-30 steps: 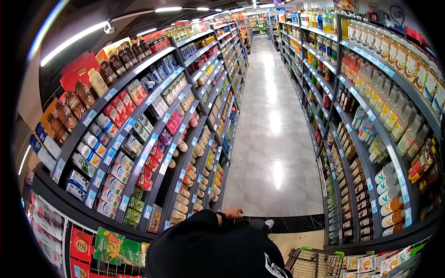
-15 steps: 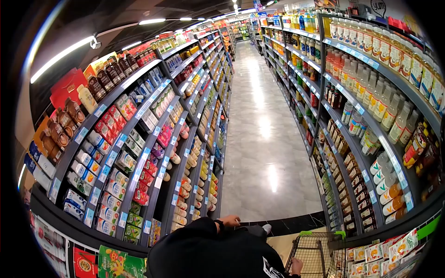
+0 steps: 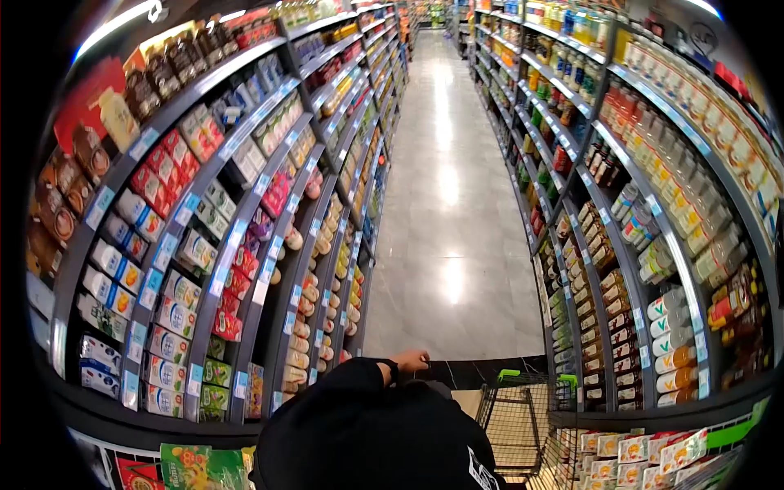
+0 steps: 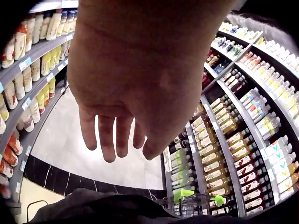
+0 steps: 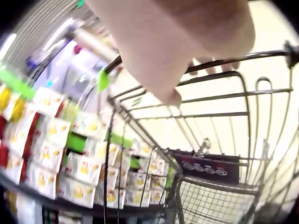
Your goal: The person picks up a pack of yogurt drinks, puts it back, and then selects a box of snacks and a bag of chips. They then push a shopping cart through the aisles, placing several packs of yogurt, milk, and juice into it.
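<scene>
My left hand is stretched out ahead of my black sleeve, above the aisle floor. In the left wrist view its fingers hang straight and loose and hold nothing. My right hand shows only in the right wrist view, where its fingers curl round the handle bar of a wire shopping cart. That bar has a green end cap. The cart sits at the bottom right of the head view, with its basket looking empty.
Tall shelves of packets and bottles line the left side, and shelves of bottled drinks line the right. A shiny tiled aisle floor runs ahead between them. A rack of snack packets stands right beside the cart.
The head view has tipped down and moved along the aisle. More of the cart shows at the bottom right. My left hand stays out in front.
</scene>
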Demonstrator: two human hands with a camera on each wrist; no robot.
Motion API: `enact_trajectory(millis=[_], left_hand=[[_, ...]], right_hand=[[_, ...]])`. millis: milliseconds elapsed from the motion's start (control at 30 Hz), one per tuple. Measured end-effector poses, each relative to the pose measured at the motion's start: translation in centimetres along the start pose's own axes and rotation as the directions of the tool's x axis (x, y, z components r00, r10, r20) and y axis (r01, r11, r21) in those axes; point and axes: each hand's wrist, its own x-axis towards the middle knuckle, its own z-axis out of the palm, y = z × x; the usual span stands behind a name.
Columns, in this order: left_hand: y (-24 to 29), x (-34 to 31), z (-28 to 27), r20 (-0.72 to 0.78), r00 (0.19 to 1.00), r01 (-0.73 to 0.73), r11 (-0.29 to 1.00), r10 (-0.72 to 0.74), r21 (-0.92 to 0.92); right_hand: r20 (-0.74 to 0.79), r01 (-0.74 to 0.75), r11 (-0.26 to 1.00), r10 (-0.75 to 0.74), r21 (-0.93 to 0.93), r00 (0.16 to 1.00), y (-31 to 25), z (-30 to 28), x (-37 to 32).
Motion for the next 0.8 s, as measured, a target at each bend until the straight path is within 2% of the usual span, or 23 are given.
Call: enact_trajectory(millis=[67, 200, 300, 400, 433, 533, 667, 733, 800], left_hand=[[-1.8, -0.2, 0.3, 0.006, 1.000, 0.015, 0.998, -0.015, -0.056], [-3.7, -3.5, -0.3, -0.128, 0.992, -0.014, 0.989, -0.005, -0.148], [-6.1, -5.6, -0.3, -0.151, 0.985, 0.051, 0.974, -0.086, -0.220], [-8.9, -7.9, 0.5, -0.255, 0.958, 0.078, 0.975, -0.131, -0.207], [-9.6, -8.8, 0.4, -0.210, 0.957, 0.128, 0.941, -0.199, -0.312], [-12.2, -10.7, 1.4, -0.269, 0.939, 0.142, 0.955, -0.213, -0.260], [-14.4, -13.1, 1.8, -0.202, 0.947, 0.204, 0.954, -0.249, -0.220], [-15.5, -14.0, 1.9, -0.207, 0.956, 0.167, 0.964, -0.210, -0.205], [-15.9, -14.6, 1.9, -0.203, 0.944, 0.218, 0.954, -0.260, -0.208]], right_hand=[[0.045, -0.020, 1.000, 0.020, 0.004, 0.999, -0.6, 0.6, -0.6], [0.118, -0.051, 0.998, 0.054, -0.023, 0.992, -2.2, 1.6, -1.7], [0.158, -0.072, 0.996, 0.080, -0.054, 0.984, -3.3, 2.3, -2.2], [0.191, -0.086, 0.992, 0.102, -0.089, 0.976, -4.3, 2.9, -2.6], [0.204, -0.094, 0.990, 0.113, -0.103, 0.972, -4.5, 3.2, -2.7], [0.217, -0.102, 0.988, 0.126, -0.120, 0.968, -5.2, 3.6, -3.1], [0.240, -0.114, 0.983, 0.146, -0.142, 0.960, -5.5, 4.0, -3.8], [0.247, -0.118, 0.983, 0.150, -0.140, 0.957, -5.5, 3.9, -3.9], [0.261, -0.116, 0.983, 0.150, -0.140, 0.954, -5.5, 3.7, -3.8]])
